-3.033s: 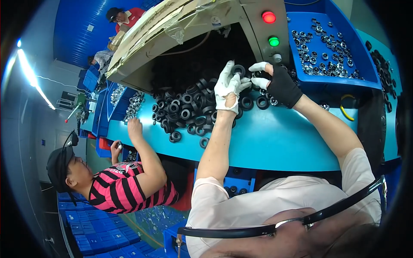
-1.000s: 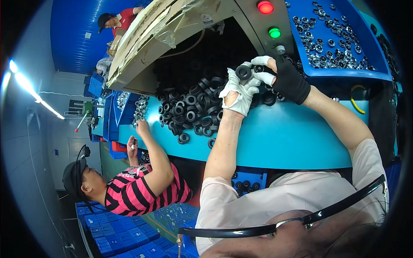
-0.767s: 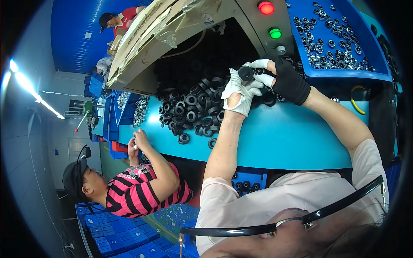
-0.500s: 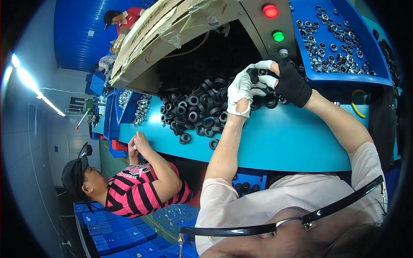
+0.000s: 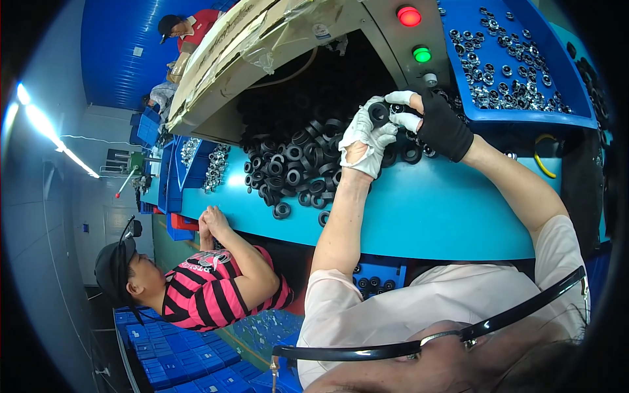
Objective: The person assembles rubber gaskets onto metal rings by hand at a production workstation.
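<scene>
From the head camera, we see our left hand, in a white fabric glove, raised over the turquoise work surface. Its fingers are closed around a small black rubber ring, which sits at the fingertips, above the heap and clear of the surface. Our right hand, in a black glove with white fingertips, meets the left one there; its white fingertips pinch narrowly at the same ring from the other side, though we cannot tell how firmly they touch it.

Just below and to the left of both hands lies a loose pile of black rubber rings, spilling out of the dark opening of a grey machine housing. A round red lamp and a round green lamp sit on that housing, above our right hand. To the right, a blue plastic tray holds small metal ring parts.

At lower left, a person in a pink and black striped shirt sits at the same surface, hands together at its edge.
</scene>
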Motion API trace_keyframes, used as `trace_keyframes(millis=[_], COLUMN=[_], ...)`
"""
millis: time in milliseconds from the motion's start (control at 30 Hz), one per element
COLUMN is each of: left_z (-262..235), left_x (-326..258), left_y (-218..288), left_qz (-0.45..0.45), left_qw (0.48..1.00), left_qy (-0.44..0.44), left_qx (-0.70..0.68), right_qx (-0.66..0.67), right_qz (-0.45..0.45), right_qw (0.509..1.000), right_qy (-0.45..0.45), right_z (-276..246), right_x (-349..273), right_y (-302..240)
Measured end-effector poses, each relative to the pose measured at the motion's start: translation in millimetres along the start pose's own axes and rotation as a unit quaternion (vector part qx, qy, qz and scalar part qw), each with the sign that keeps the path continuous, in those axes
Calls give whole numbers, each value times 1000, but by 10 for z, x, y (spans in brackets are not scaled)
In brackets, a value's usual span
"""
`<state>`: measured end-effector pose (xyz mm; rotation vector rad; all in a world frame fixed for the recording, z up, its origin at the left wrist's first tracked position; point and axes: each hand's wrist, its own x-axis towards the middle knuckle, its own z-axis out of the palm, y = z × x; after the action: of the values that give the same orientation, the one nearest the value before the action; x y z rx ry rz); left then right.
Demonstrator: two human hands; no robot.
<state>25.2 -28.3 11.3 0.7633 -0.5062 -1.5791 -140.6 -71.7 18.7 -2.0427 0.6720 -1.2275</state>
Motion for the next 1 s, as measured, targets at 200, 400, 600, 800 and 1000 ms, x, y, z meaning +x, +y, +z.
trace_keyframes(millis=[200,400,600,800,1000], left_z=[-54,-44,-68,42,13], left_x=[2,3,19,-7,-7], left_y=[-6,-5,-11,-23,1], left_qz=[7,12,12,45,68], left_qw=[1000,999,998,992,989], left_qy=[-7,-1,-7,41,5], left_qx=[16,38,63,114,134], right_qx=[14,-8,7,-27,37], right_qz=[49,7,32,-4,26], right_qw=[998,1000,999,1000,999], right_qy=[-26,7,-2,14,-18], right_z=[-7,30,19,28,6], right_x=[-11,-13,-10,-21,-1], right_y=[16,92,70,110,-50])
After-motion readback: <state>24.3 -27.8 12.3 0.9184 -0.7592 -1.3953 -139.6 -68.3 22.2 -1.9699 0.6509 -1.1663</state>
